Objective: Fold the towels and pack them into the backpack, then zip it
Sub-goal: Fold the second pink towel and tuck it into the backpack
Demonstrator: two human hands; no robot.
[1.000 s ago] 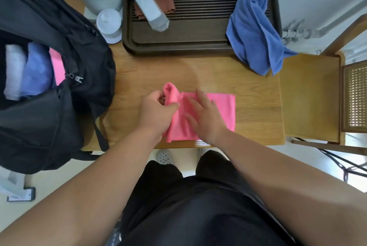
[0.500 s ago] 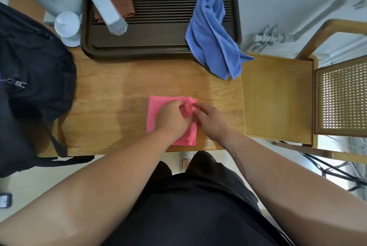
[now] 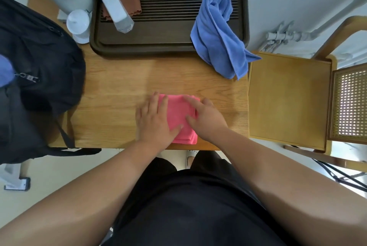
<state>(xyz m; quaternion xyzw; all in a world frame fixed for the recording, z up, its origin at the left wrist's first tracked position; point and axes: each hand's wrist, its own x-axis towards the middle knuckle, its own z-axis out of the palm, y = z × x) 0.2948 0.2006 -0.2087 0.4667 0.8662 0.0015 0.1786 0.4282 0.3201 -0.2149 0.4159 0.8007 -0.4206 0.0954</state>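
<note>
Now the left hand (image 3: 153,120) and right hand (image 3: 207,119) are pressing flat, gripping nothing, on the folded pink towel (image 3: 178,114) at the table's (image 3: 115,94) near edge. Next it is probably needing lifting into the backpack (image 3: 39,63) at left; beyond, the blue towel (image 3: 216,33) is lying crumpled.

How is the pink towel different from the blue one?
The pink towel is folded flat and square; the blue towel is crumpled. The left hand and right hand press the pink towel on the table; the blue towel drapes untouched across the tray rim. Both are cloth.
</note>
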